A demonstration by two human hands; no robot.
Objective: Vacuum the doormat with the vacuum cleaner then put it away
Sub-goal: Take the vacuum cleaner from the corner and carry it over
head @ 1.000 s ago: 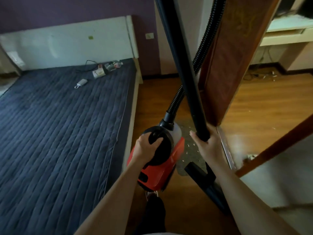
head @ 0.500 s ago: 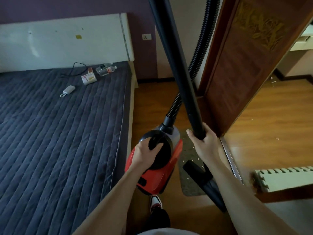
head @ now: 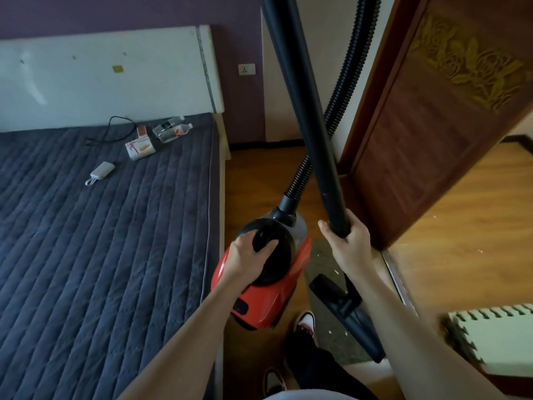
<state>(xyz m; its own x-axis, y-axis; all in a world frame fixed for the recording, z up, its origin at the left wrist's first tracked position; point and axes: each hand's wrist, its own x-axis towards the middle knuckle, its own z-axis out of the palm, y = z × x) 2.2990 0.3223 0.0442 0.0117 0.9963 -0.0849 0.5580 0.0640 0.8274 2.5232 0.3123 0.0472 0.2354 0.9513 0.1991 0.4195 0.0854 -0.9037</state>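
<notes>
Holding the vacuum [head: 268, 298]: left hand [head: 253, 255] grips its top handle, right hand [head: 349, 249] clenches the wand [head: 311, 125], long axis rising away; doormat [head: 318, 262] lies directly below the right hand.

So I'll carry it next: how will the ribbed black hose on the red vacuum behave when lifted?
The ribbed black hose probably flops and swings: it bends loosely up from the red vacuum body. Its corrugations suggest it flexes rather than kinks.

Quilted bed [head: 101, 241] beside wood floor [head: 461, 212], carved door [head: 432, 125] (purple wall [head: 115, 10], perhaps daylit).
</notes>
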